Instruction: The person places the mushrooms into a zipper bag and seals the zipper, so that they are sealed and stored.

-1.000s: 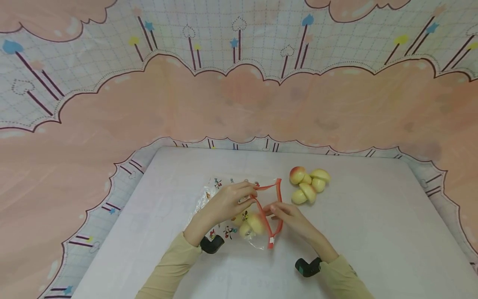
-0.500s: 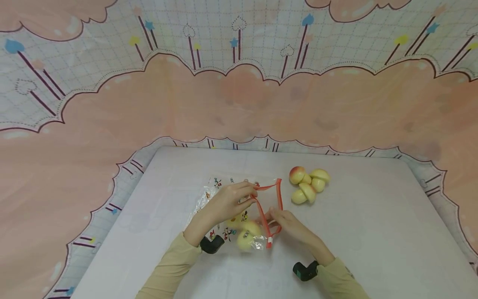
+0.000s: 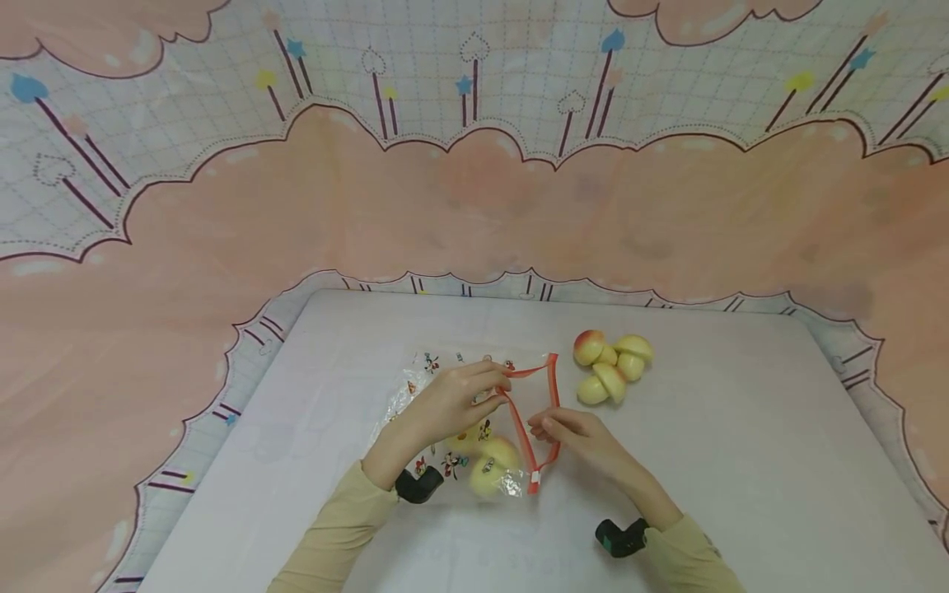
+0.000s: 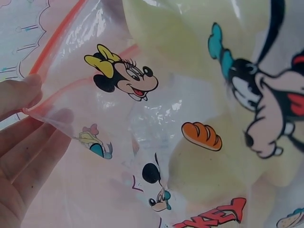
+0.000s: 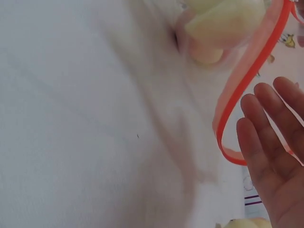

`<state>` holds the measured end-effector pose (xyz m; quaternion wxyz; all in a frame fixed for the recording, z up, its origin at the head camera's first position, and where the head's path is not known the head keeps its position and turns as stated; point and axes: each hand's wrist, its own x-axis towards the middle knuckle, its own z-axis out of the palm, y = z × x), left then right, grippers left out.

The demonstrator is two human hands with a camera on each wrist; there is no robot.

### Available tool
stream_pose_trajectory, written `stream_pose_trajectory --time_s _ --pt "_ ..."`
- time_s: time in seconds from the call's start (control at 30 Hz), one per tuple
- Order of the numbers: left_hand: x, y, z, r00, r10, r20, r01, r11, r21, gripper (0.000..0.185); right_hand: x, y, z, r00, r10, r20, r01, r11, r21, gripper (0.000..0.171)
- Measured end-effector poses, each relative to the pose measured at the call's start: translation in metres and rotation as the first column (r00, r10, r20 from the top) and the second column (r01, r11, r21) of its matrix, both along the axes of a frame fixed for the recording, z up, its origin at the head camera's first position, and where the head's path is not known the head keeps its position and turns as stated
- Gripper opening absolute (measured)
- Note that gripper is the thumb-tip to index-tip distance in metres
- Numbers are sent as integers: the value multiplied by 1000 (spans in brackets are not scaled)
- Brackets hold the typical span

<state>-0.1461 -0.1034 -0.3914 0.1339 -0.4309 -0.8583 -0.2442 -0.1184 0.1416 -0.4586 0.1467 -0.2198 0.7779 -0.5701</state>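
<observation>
left hand (image 3: 452, 401) pinches the thin, limp zip bag (image 3: 474, 428) at its red rim; right hand (image 3: 574, 432) grip relaxed beside it; slippery film, take the rim.

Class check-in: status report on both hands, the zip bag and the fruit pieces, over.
Left hand pinches the zip bag by its red rim, mouth held open. Right hand open at the mouth, holding nothing. Fruit already inside; loose fruit pieces wait on the table. Nothing blocking.

White table (image 3: 741, 445) with cartoon-printed zip bag (image 3: 445, 412) and apple pieces (image 3: 611, 366).
</observation>
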Motion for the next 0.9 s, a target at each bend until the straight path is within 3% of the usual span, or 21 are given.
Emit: stream_pose_trajectory --time_s 0.4,0.9 --pt "0 -4 5 1000 17 -5 -17 1000 21 14 1 25 8 995 -91 -29 91 996 -21 29" --pt "-1 -6 7 999 32 24 -33 999 38 14 0 49 11 981 -165 -105 174 980 92 27"
